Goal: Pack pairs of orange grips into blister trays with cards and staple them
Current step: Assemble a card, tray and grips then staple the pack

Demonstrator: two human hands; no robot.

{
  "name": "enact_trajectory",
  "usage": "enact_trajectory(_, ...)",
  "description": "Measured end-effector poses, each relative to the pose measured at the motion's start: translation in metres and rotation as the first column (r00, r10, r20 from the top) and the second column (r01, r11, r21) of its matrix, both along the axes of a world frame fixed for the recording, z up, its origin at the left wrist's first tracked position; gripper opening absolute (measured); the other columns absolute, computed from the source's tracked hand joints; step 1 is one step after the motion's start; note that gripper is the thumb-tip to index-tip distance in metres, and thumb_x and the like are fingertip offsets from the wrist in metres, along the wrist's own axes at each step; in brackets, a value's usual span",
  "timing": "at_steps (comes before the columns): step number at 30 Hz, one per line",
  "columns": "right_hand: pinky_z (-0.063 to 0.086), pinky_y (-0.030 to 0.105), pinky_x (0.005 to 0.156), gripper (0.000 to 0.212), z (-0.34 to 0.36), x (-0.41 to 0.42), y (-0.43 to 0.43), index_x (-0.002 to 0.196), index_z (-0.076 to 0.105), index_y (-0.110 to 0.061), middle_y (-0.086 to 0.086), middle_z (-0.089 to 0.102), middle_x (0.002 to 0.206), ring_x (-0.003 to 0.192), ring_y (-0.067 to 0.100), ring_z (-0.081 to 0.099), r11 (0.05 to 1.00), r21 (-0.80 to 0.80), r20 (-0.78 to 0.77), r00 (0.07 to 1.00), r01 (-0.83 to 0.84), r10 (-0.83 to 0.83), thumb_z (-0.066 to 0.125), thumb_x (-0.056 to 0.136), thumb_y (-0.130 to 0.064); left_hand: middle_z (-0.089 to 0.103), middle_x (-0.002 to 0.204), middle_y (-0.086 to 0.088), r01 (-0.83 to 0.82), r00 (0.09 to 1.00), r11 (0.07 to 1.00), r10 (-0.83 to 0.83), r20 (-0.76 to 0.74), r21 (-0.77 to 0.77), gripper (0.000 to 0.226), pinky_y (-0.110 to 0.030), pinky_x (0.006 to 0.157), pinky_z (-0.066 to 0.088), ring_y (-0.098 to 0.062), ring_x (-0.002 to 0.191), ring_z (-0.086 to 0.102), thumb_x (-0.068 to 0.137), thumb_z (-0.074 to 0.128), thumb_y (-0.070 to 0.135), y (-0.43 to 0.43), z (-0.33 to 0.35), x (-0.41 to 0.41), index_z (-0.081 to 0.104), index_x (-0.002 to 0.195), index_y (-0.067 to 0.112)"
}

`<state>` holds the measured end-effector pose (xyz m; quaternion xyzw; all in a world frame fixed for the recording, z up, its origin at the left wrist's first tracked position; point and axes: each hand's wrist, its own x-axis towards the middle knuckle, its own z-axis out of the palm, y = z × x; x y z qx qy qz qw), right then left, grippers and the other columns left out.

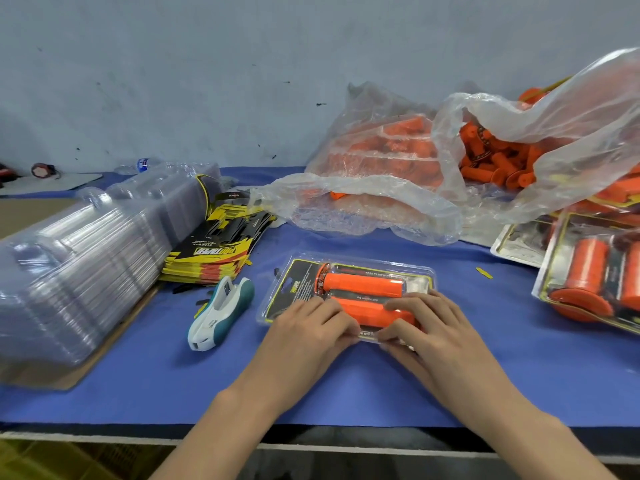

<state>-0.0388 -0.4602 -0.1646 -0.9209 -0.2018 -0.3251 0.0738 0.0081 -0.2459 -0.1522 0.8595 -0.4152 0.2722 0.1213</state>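
A clear blister tray [346,292] lies on the blue table cover in front of me, with a black-and-yellow card and two orange grips [363,284] inside. My left hand [308,327] and my right hand [422,323] both press on the tray's near edge, fingers resting over the nearer grip. A white and teal stapler [221,311] lies on the cover just left of the tray, touched by neither hand.
A tall stack of empty blister trays [79,254] fills the left side, with a pile of printed cards [214,244] beside it. Plastic bags of loose orange grips [485,161] sit at the back right. Finished packs [595,275] lie at the right edge.
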Motion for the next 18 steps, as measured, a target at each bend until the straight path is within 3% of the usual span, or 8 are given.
enact_trajectory(4,0.05,0.042,0.091,0.031,-0.001,0.001,0.001,0.084,0.07,-0.025,-0.002,0.066,0.112,0.105,0.024,0.06,1.0,0.008,0.003,1.0,0.011,-0.011,0.047,0.094,-0.043,0.06,0.084,0.01,-0.043,0.999,0.999,0.043,-0.029,0.021,0.023,-0.028,0.073,0.046,-0.014,0.08,0.058,0.092,0.058,0.045,0.014,0.001,0.007,0.065,0.084,0.024)
enact_trajectory(9,0.05,0.041,0.09,0.026,-0.002,0.001,0.0,0.086,0.068,-0.026,-0.003,0.064,0.116,0.107,0.027,0.059,0.999,0.048,-0.057,0.998,0.014,-0.012,0.051,0.095,-0.044,0.059,0.09,0.014,-0.097,0.993,0.995,0.099,-0.069,0.029,0.023,-0.026,0.079,0.042,-0.013,0.089,0.055,0.091,0.057,0.048,0.035,-0.003,0.011,0.065,0.087,0.026)
enact_trajectory(11,0.05,0.041,0.089,0.02,-0.003,0.001,-0.001,0.088,0.068,-0.027,-0.003,0.063,0.118,0.109,0.026,0.058,0.997,0.071,-0.077,0.997,0.009,-0.004,0.055,0.092,-0.042,0.06,0.094,0.013,-0.128,0.989,0.992,0.126,-0.075,-0.021,0.03,-0.031,0.082,0.043,-0.013,0.092,0.055,0.093,0.052,0.052,0.041,-0.002,0.012,0.067,0.09,0.027)
enact_trajectory(13,0.05,0.041,0.089,0.018,-0.004,0.002,-0.002,0.089,0.067,-0.027,-0.004,0.062,0.119,0.11,0.025,0.057,0.996,0.089,-0.094,0.996,0.006,0.002,0.055,0.09,-0.041,0.061,0.096,0.009,-0.273,0.961,0.954,0.267,-0.07,-0.122,0.033,-0.037,0.083,0.043,-0.017,0.093,0.055,0.093,0.049,0.052,0.05,0.0,0.016,0.067,0.094,0.025)
enact_trajectory(16,0.049,0.04,0.089,0.018,-0.005,0.003,-0.002,0.09,0.066,-0.029,-0.004,0.061,0.12,0.111,0.024,0.055,0.996,0.091,-0.103,0.995,0.008,0.001,0.054,0.09,-0.042,0.059,0.103,-0.006,-0.627,0.776,0.752,0.625,-0.083,-0.204,0.031,-0.044,0.076,0.044,-0.032,0.093,0.056,0.092,0.061,0.043,0.072,0.001,0.027,0.064,0.108,0.017)
enact_trajectory(18,0.049,0.04,0.09,0.019,-0.004,0.003,0.0,0.09,0.066,-0.029,-0.004,0.06,0.12,0.111,0.024,0.055,0.996,0.089,-0.11,0.994,0.01,0.0,0.054,0.091,-0.042,0.056,0.108,-0.015,-0.771,0.634,0.629,0.745,-0.208,-0.1,0.047,-0.047,0.077,0.045,-0.039,0.096,0.055,0.087,0.066,0.046,0.084,-0.002,0.033,0.059,0.118,0.011)
